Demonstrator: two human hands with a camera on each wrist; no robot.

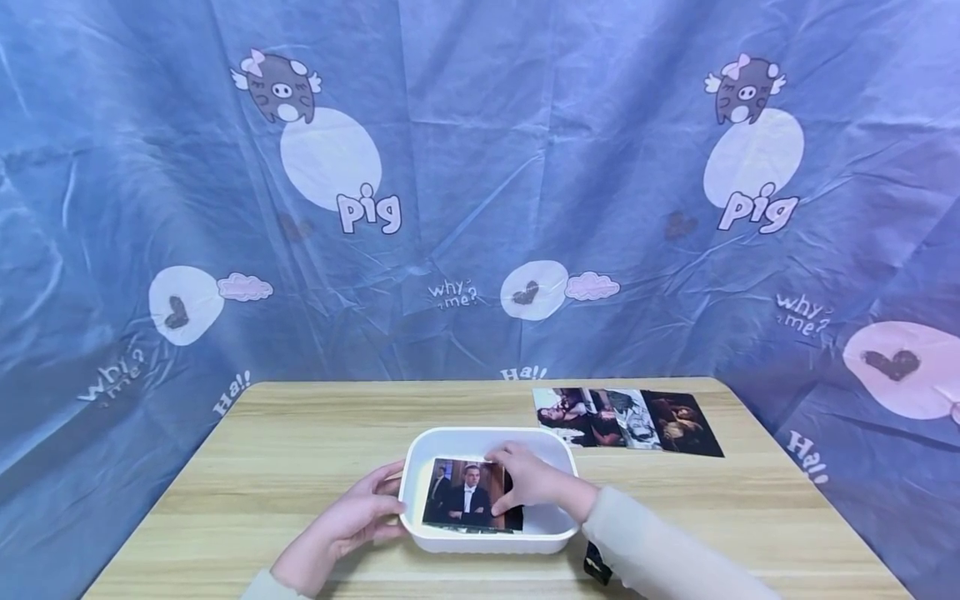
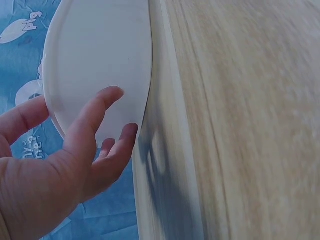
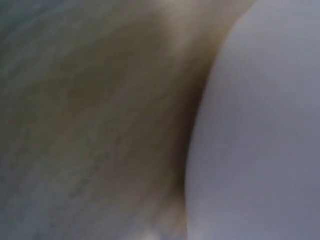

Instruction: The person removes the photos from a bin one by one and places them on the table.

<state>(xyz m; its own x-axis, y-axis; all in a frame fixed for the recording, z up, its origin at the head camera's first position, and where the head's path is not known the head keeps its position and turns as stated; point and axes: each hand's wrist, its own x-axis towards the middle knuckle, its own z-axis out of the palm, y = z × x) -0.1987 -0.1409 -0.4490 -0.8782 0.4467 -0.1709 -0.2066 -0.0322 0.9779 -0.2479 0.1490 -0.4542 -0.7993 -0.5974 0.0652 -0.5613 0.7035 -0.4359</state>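
Note:
A white rectangular box [image 1: 491, 543] stands near the front of the table. Inside it lies a photo [image 1: 468, 496] of a person in a dark suit and bow tie, with other prints partly showing beneath it. My right hand [image 1: 525, 482] reaches into the box and holds this photo by its right side, thumb at the lower edge and fingers at the upper. My left hand [image 1: 360, 510] touches the box's left end with spread, loosely bent fingers; the left wrist view shows them against the white wall [image 2: 107, 50]. In the blurred right wrist view no hand shows.
Several overlapping photos, among them a dark one [image 1: 684, 423], lie at the table's back right. A small black item [image 1: 597, 563] is partly hidden under the right sleeve [image 1: 660, 546]. Behind the wooden table [image 1: 300, 433] hangs a blue printed curtain [image 1: 480, 167].

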